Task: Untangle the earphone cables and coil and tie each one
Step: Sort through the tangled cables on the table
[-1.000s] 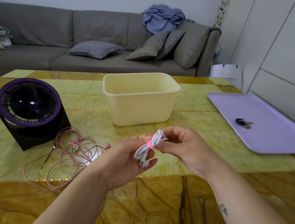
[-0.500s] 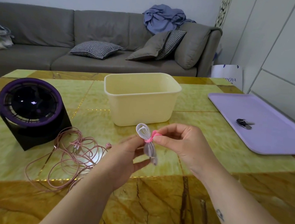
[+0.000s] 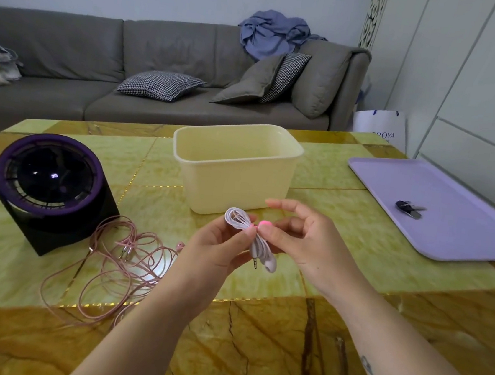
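The small coiled white earphone cable (image 3: 251, 237) is pinched mid-air at its bright pink tie (image 3: 263, 223) by both hands (image 3: 217, 251) (image 3: 304, 243). Super light and floppy, so probably best gripped at the tie.

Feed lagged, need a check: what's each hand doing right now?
Left hand: closed on the coiled white earphones.
Right hand: pinching the pink tie around that coil.

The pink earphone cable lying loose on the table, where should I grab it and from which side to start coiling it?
Probably at the plug ends of the pink earphone cable, coming from above with the left hand. The jacks lie on top of the loops and point toward you, so a pinch there gives a free end. The tangle sits left of both hands, which now hold the white bundle.
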